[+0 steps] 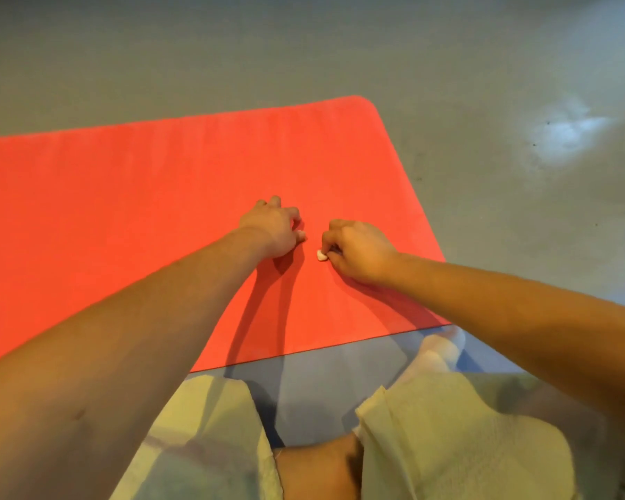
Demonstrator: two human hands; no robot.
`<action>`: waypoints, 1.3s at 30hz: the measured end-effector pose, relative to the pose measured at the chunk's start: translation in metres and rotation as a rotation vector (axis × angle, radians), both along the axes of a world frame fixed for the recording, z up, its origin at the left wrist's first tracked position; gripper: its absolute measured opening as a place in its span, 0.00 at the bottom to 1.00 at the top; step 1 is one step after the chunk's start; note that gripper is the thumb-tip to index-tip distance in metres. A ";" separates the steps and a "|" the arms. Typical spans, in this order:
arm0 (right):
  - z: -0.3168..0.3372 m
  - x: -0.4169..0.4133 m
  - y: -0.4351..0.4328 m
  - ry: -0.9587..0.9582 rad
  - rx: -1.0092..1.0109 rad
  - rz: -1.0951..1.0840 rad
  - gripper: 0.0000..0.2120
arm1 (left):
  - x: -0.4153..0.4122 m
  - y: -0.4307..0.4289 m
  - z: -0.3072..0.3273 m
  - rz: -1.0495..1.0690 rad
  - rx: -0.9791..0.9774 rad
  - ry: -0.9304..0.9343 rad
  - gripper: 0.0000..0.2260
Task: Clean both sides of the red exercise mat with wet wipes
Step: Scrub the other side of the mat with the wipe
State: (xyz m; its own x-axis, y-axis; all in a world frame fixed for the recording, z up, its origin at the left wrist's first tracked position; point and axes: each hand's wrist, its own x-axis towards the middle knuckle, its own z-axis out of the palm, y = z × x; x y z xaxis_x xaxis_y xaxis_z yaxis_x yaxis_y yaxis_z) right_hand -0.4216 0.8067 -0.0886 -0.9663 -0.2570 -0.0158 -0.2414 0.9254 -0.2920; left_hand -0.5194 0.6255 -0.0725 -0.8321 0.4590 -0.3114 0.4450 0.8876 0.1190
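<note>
Khaki shorts, red mat, grey floor

No writing, label, brand, number or sign can be read anywhere in this view. The red mat is plain, with no print on it, and the white wipe is too small and crumpled to show any marking.
</note>
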 end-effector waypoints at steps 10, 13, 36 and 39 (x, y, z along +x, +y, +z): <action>-0.001 0.046 0.017 -0.092 -0.069 0.282 0.07 | -0.034 0.004 -0.035 0.047 0.369 0.165 0.17; -0.008 0.008 0.020 -0.014 -0.070 0.237 0.07 | -0.040 0.004 -0.048 0.036 0.405 0.293 0.13; -0.020 -0.120 0.057 0.096 -0.111 0.123 0.07 | -0.099 0.025 -0.079 0.090 0.409 0.419 0.23; -0.027 -0.179 0.057 0.151 -0.103 0.050 0.06 | -0.108 0.028 -0.080 0.094 0.393 0.432 0.23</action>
State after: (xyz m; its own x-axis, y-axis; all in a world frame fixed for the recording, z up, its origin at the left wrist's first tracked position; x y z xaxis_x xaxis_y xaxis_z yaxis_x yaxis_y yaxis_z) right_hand -0.6004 0.8639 -0.1153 -0.9416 -0.2976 0.1576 -0.3347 0.8782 -0.3417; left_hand -0.6269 0.6534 -0.1527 -0.8884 0.3894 0.2431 0.4477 0.8518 0.2720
